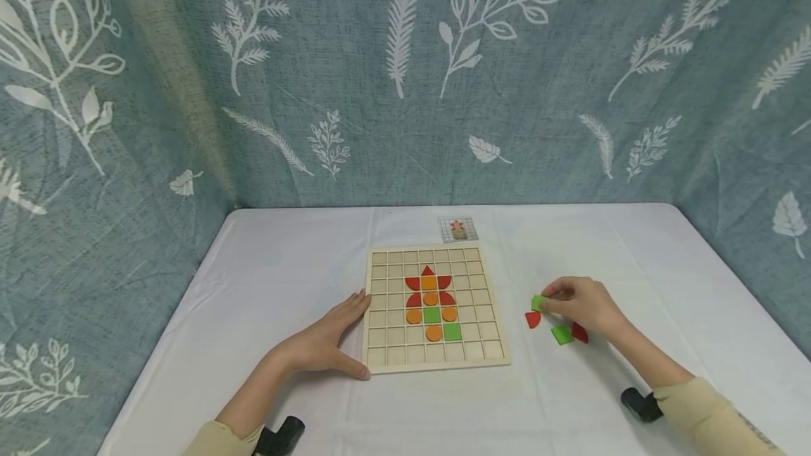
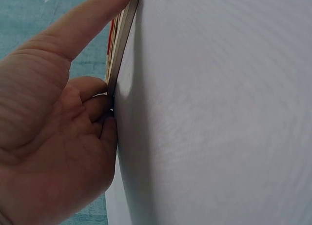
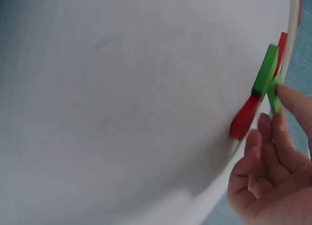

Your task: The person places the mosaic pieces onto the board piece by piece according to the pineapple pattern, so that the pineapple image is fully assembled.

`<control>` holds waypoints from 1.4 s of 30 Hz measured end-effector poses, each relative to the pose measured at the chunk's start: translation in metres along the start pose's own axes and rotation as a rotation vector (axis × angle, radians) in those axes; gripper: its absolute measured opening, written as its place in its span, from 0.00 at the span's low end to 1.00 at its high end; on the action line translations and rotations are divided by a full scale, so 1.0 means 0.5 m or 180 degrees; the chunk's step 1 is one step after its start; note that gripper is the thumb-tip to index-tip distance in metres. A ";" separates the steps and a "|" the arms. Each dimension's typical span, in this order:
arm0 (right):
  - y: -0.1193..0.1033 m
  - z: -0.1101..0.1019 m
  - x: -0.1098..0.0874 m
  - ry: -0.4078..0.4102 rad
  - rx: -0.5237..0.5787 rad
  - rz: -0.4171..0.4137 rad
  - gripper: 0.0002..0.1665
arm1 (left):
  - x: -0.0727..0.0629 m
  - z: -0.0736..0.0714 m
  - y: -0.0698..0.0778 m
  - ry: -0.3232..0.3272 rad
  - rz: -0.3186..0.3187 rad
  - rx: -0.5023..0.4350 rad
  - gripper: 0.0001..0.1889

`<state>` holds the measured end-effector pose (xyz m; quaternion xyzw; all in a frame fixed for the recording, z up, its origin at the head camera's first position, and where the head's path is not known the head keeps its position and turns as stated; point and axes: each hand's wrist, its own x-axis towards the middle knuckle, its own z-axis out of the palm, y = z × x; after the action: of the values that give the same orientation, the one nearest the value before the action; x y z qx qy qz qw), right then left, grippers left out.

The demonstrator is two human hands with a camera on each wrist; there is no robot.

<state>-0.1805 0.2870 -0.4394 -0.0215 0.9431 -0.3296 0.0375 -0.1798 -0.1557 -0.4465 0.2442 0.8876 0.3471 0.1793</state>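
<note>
A wooden grid board [image 1: 383,340] lies on the white table. My left hand [image 1: 329,336] is spread along its left edge, fingers by the side and thumb at the near corner. In the grid's cells sit a red triangle [image 1: 428,271], an orange square [image 1: 429,283], several red quarter-circle pieces, several orange discs [image 1: 431,298] and two green squares [image 1: 432,315]. To the right of the board, my right hand [image 1: 586,305] pinches a green square tile [image 3: 275,100] between thumb and fingers. Close by lie another green square [image 1: 561,335] and two red curved pieces [image 1: 533,319].
A small pattern card [image 1: 458,229] with a coloured figure on a grid lies behind the board. Teal curtains [image 1: 355,76] with white leaf prints stand behind the table and at both sides. Black wrist devices [image 1: 641,405] show near both sleeves.
</note>
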 end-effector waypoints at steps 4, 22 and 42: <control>-0.003 0.000 0.000 -0.0008 -0.0090 -0.0110 0.15 | 0.000 0.000 0.000 0.0005 -0.0004 0.0005 0.65; -0.001 0.008 -0.002 0.0064 0.0023 -0.0264 0.18 | 0.000 0.002 -0.002 0.0012 -0.0018 0.0021 0.65; -0.133 0.103 0.005 -0.0527 0.0726 -0.0655 0.17 | 0.000 0.000 0.002 0.0004 -0.0019 -0.0027 0.64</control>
<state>-0.1777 0.2028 -0.4381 -0.1405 0.8861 -0.4337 0.0833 -0.1794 -0.1548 -0.4458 0.2406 0.8869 0.3505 0.1808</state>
